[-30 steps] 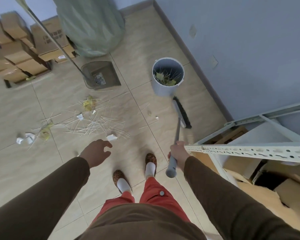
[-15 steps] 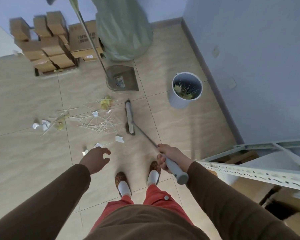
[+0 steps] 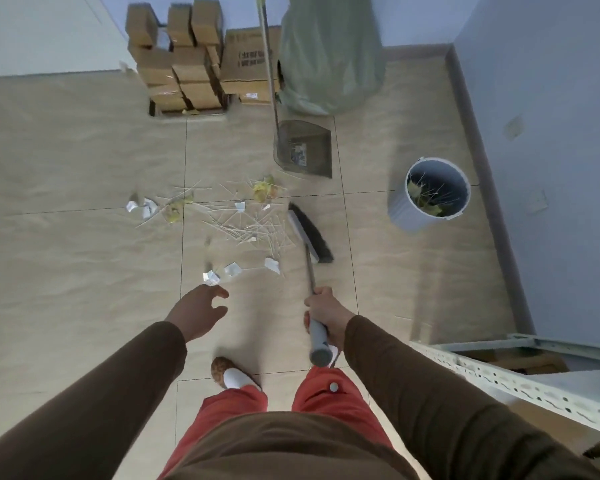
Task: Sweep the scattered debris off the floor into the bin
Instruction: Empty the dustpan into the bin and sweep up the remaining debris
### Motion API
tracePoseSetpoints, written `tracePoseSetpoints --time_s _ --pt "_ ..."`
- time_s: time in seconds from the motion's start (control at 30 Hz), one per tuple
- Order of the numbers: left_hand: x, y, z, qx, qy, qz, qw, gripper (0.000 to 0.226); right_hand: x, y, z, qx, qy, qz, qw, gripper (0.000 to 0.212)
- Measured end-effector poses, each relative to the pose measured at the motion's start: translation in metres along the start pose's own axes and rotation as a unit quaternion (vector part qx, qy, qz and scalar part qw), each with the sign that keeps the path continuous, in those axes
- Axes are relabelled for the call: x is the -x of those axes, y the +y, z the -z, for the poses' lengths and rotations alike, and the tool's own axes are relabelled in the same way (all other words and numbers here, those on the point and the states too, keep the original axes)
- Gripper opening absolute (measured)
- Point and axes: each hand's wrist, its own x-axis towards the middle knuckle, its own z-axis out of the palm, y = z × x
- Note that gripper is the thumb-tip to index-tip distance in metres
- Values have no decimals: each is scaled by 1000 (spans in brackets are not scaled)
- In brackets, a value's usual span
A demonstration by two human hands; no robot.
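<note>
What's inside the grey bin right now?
The bin holds yellow leaf scraps and thin pale sticks on its near side. Its bottom beneath them is covered, and the rest lies in shadow.

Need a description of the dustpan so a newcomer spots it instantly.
Find the large green bag against the far wall. On the floor just in front of it sits the dustpan, its long handle rising upward. It is the only dark, translucent scoop; the round bin stands apart, near the right wall.
</note>
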Motion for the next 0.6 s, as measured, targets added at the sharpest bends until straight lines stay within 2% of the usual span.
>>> tracePoseSetpoints --time_s 0.07,0.2,0.4,0.6 --pt "7 -21 2 20 3 2 1000 33 11 2 -4 -30 -20 -14 999 31" --pt "18 -75 8 41 -9 11 999 33 36 7 -8 -175 -47 -52 982 30" --pt "29 -158 22 109 -1 20 994 37 91 55 -86 -136 23 13 990 32" --pt "43 -221 19 158 -7 52 986 45 78 77 -175 -92 100 -9 991 41"
